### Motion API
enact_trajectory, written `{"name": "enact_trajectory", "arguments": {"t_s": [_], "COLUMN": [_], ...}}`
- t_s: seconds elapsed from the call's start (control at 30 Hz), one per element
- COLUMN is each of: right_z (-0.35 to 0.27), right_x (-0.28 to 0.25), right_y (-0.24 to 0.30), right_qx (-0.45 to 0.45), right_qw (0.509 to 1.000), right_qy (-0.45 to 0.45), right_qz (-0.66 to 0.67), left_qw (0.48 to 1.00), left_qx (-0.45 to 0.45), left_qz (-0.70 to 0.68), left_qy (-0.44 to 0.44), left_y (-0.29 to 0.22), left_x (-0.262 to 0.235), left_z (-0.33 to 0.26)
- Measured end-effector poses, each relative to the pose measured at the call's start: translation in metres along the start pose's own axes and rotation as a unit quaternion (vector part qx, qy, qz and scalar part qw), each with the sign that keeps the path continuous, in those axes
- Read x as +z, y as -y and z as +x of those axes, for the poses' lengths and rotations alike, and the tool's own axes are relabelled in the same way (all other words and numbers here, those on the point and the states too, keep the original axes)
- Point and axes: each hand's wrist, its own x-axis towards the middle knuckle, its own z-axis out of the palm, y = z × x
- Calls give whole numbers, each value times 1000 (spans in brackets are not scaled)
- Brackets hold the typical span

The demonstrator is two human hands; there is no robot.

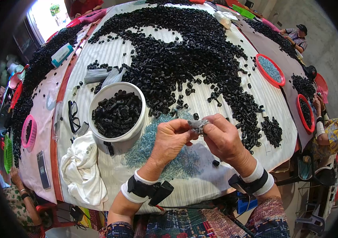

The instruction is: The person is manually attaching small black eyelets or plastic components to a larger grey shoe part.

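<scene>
Partly hidden, a small grey piece [197, 125] blurs beyond fine detail | left hand [168, 141] and right hand [226, 139], angled inward, pinch it from opposite sides | held above a pale blue heap [181, 163]

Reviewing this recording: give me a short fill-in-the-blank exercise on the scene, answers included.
1. The white bowl holds small ____ parts.
2. The eyeglasses lie to the ____ of that bowl.
3. The left hand and right hand meet at a grey clump, with ____ bands under black straps on both wrists.
Missing words: black; left; white.
</scene>
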Motion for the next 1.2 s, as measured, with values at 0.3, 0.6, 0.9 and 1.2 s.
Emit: {"name": "enact_trajectory", "arguments": {"t_s": [0.3,0.6,0.9,1.2], "right_z": [0,-9,-13,-46], "right_x": [-1,-1,-20,-4], "right_y": [4,5,-13,-32], "right_qx": [37,123,280,234], "right_qw": [999,990,956,958], "right_qy": [7,-39,-5,163], "right_qz": [1,55,81,-19], "left_qw": [1000,998,992,991], "left_qx": [-1,-21,-30,-34], "left_qz": [-6,-60,-112,-117], "left_qy": [2,6,-38,-45], "left_y": [1,-1,-2,-2], "left_x": [1,4,1,0], "left_z": [1,0,1,1]}}
